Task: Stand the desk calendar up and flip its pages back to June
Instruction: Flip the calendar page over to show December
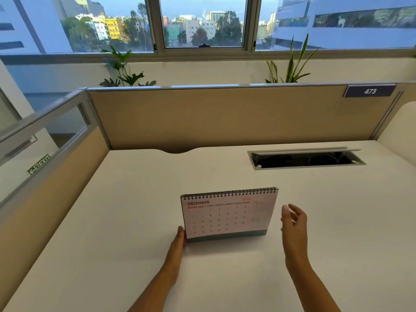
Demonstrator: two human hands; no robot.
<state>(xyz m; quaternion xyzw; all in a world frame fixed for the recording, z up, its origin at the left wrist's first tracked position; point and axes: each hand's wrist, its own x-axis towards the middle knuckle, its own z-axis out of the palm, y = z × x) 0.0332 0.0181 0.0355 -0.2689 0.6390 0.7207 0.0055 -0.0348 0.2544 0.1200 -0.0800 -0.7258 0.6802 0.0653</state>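
Note:
The desk calendar [227,216] stands upright on the white desk [135,210], its spiral binding on top and the DECEMBER page facing me. My left hand [177,242] rests flat on the desk with its fingertips touching the calendar's lower left corner. My right hand [293,224] hovers just right of the calendar, fingers apart and slightly curled, a small gap away from its right edge. Neither hand holds anything.
An open cable slot [306,158] is cut into the desk at the back right. Beige partition panels [225,118] close off the back and left sides. Plants [122,68] stand behind the partition under a window. A plate marked 473 [370,91] hangs top right.

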